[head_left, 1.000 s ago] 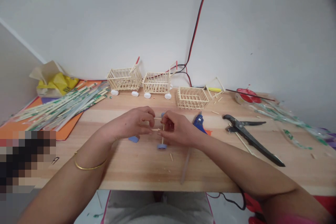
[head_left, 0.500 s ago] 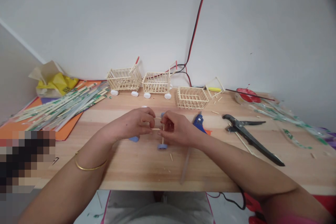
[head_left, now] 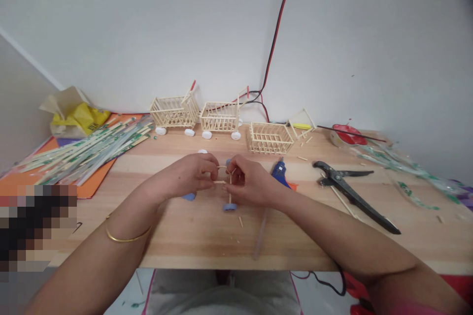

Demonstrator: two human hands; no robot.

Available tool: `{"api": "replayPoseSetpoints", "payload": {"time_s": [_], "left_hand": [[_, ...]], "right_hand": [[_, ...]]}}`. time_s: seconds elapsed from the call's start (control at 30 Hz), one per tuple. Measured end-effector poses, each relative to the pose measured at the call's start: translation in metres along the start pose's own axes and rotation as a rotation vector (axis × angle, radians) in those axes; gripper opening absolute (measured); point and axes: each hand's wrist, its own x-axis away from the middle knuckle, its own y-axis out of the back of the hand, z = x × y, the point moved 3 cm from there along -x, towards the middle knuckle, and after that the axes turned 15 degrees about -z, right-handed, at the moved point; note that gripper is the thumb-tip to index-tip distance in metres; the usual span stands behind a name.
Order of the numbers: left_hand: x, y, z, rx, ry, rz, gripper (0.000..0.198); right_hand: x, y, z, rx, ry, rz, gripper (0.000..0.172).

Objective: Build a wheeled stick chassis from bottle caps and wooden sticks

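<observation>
Both hands hold a small wooden-stick frame (head_left: pixel 220 182) low over the middle of the table. My left hand (head_left: pixel 194 173) pinches its left side, with the fingers curled. On the other side my right hand (head_left: pixel 248 179) grips the frame near a stick axle (head_left: pixel 230 197). A blue wheel (head_left: pixel 229 206) sits at the axle's near end and another blue wheel shows partly above my right fingers. Below my left hand is a blue wheel (head_left: pixel 189 196), partly covered. A white wheel (head_left: pixel 202 151) shows just behind my left hand.
Three stick carts (head_left: pixel 173 113) stand along the wall. A blue glue gun (head_left: pixel 280 172) and black pliers (head_left: pixel 351 192) lie to the right, near a red bowl (head_left: pixel 349 135). Wrapped sticks (head_left: pixel 92 150) cover an orange sheet (head_left: pixel 88 189) at left.
</observation>
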Motion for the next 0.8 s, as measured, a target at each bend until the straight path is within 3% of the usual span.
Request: {"api": "replayPoseSetpoints", "payload": {"time_s": [0.8], "left_hand": [[0.0011,-0.0018,0.001,-0.018,-0.047,0.008,0.016]], "right_hand": [[-0.0007,-0.0009,-0.0011,0.0,-0.019,0.011,0.029]]}}
